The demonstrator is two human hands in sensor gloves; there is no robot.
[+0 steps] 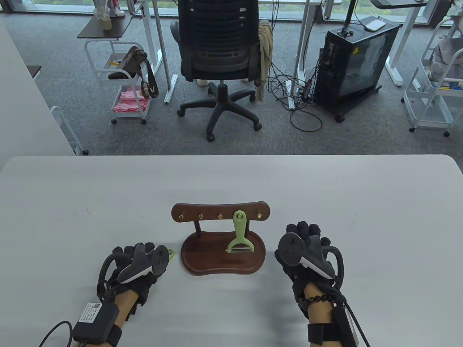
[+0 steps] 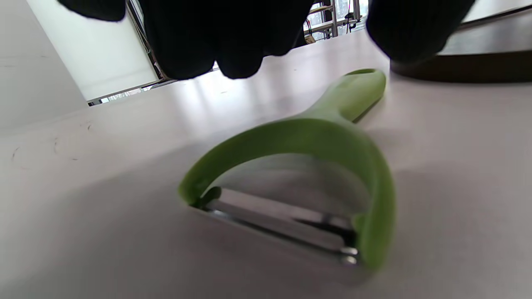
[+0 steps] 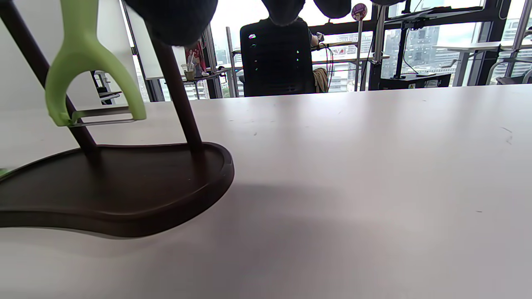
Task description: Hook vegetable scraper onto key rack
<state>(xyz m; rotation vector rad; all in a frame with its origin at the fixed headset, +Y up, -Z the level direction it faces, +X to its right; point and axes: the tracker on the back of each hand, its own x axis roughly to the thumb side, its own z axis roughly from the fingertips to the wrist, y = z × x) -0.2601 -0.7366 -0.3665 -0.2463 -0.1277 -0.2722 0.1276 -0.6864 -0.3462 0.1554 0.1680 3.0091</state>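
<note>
Green plastic marked both scrapers in view. One vegetable scraper [image 1: 240, 232] already hung on the key rack [image 1: 221, 212], its handle hole over the second brass peg from the right, so that part of the job looked done. Its long axis ran vertical, handle up at the peg and the Y-shaped blade end pointing down toward the dark wooden base [image 1: 202, 260]; in the right wrist view the blade end [image 3: 93, 89] hung clear above that base, not touching it.

A second scraper [image 2: 307, 166] lay flat on the white counter [image 1: 72, 202] just left of the base, under the left hand [image 1: 135, 269]. From the table view only its looped handle tip [image 1: 171, 253] peeked out past the glove. In the left wrist view its long axis ran away from the camera, blade end nearest the wrist and the handle tip pointing toward the rack's base. The left hand's fingertips [image 2: 232, 45] hovered over it, curled but not touching it as far as I could see, so I judged that hand empty and poised to pick up. If the task covered this scraper too, the grasp, lift and hooking onto a free peg were all left to do.

The right hand [image 1: 307, 253] rested on the counter just right of the base, fingers loosely curled, gripping nothing.
</note>
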